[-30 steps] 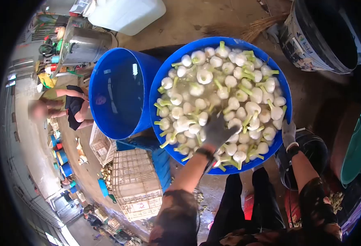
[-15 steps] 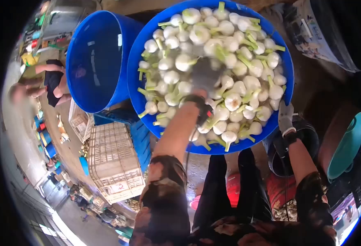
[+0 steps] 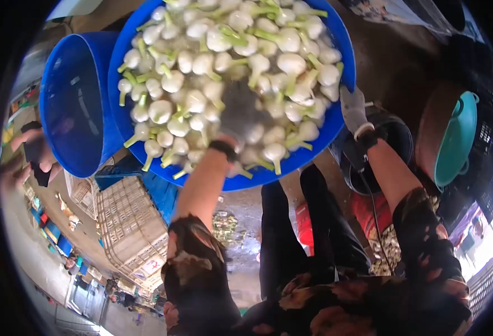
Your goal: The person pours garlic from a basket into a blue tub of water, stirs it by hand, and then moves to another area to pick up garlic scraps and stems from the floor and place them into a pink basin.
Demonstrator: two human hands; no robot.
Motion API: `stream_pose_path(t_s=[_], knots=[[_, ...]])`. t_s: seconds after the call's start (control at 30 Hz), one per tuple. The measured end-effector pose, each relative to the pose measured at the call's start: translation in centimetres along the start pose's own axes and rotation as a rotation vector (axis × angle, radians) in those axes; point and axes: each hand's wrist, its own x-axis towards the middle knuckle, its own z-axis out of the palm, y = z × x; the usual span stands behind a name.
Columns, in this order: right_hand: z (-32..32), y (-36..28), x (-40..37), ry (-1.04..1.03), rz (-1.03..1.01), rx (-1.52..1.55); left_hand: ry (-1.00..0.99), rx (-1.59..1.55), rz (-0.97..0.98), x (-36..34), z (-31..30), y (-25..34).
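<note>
Many white garlic bulbs with short green stems [image 3: 204, 63] float in water in a large round blue tub [image 3: 344, 50]. My left hand [image 3: 245, 115], in a dark grey glove, is down among the bulbs near the tub's middle. Motion smears its fingers, so a bulb in its grasp cannot be made out. On the tub's right side, my right hand [image 3: 354, 111] in a light grey glove grips the rim. Its fingertips are partly hidden at the edge. Both wrists carry dark bands.
A second blue barrel [image 3: 78, 106] stands left of the tub, and a white slatted crate [image 3: 131, 227] below it. To the right are a black bucket [image 3: 393, 134] and a teal basin [image 3: 458, 140]. Another person [image 3: 36, 151] is at far left.
The view has shifted, so the tub sits further left and higher. My left hand still moves among the bulbs, which have changed places around it. My right hand stays on the rim.
</note>
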Motion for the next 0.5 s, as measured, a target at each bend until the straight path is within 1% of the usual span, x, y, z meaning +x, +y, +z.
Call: stream_pose_path(t_s=[0.03,0.07,0.13,0.17,0.2,0.23,0.27,0.33,0.4,0.47,0.5], knots=[[-0.5,-0.2,-0.4,-0.036,-0.011,-0.029,-0.057,-0.039,0.032,0.5,0.3,-1.6],[-0.6,-0.3,0.2,-0.012,-0.001,-0.09,-0.092,-0.065,0.069,2.1,-0.1,-2.9],[-0.1,-0.1,0.3,0.03,0.043,-0.187,-0.412,-0.041,-0.409,4.0,-1.0,-3.8],[-0.5,-1.5,-0.7,-0.015,0.112,-0.101,-0.407,-0.069,-0.394,4.1,-1.6,-5.5],[-0.7,-2.3,-1.2,-0.027,0.101,-0.154,-0.389,-0.097,-0.378,4.9,-2.0,-6.8],[-1.0,-3.0,-1.2,-0.03,0.083,-0.202,-0.354,-0.099,-0.512,6.5,-5.6,-4.7],[-1.3,-3.4,-1.4,-0.029,0.074,-0.25,-0.274,-0.074,-0.537,8.4,-8.0,-2.6],[-1.2,-3.3,-1.9,-0.024,0.054,-0.196,0.158,-0.32,-0.221,11.4,-8.1,-0.7],[-0.6,-2.3,-1.0,0.003,0.018,-0.207,0.28,0.057,0.007,17.9,-7.0,0.7],[-0.5,-2.4,-0.7,0.009,0.027,-0.164,0.2,0.125,-0.213,22.6,-4.9,3.6],[-0.4,-2.2,-0.9,0.003,0.041,-0.151,0.013,0.158,-0.202,24.1,-4.4,5.3]])
